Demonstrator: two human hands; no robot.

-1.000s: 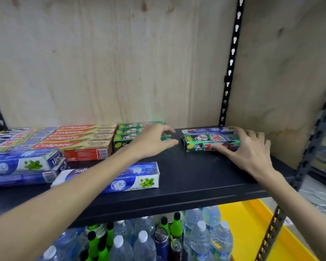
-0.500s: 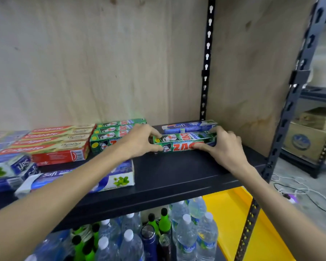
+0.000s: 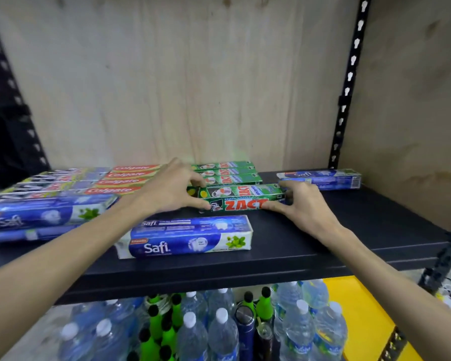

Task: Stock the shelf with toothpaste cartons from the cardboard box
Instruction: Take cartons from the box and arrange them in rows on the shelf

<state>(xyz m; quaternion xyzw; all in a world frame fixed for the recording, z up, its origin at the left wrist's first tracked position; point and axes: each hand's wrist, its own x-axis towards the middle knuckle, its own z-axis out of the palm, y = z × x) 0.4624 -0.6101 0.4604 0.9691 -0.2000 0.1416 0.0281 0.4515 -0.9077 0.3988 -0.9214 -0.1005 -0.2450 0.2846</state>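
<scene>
A green Zact toothpaste carton [image 3: 241, 198] lies on the black shelf [image 3: 297, 246], held at both ends. My left hand [image 3: 171, 190] pinches its left end and my right hand [image 3: 306, 205] presses its right end. The carton lies against the front of a row of green Zact cartons [image 3: 225, 171] at the back. Red Colgate cartons [image 3: 126, 179] lie left of them. A blue Safi carton [image 3: 190, 237] lies loose near the shelf's front edge. Another Safi carton [image 3: 320, 178] lies at the back right. The cardboard box is out of view.
More blue Safi cartons [image 3: 44, 214] are stacked at the left. A plywood back panel [image 3: 180, 87] and a black slotted upright [image 3: 345, 95] close off the rear. Water bottles [image 3: 219, 332] and green bottles [image 3: 156, 324] stand on the level below, beside a yellow surface [image 3: 359, 316].
Both hands have slid the green Zact carton leftward along the shelf, away from the blue Safi carton at the right and up against the Zact row.
</scene>
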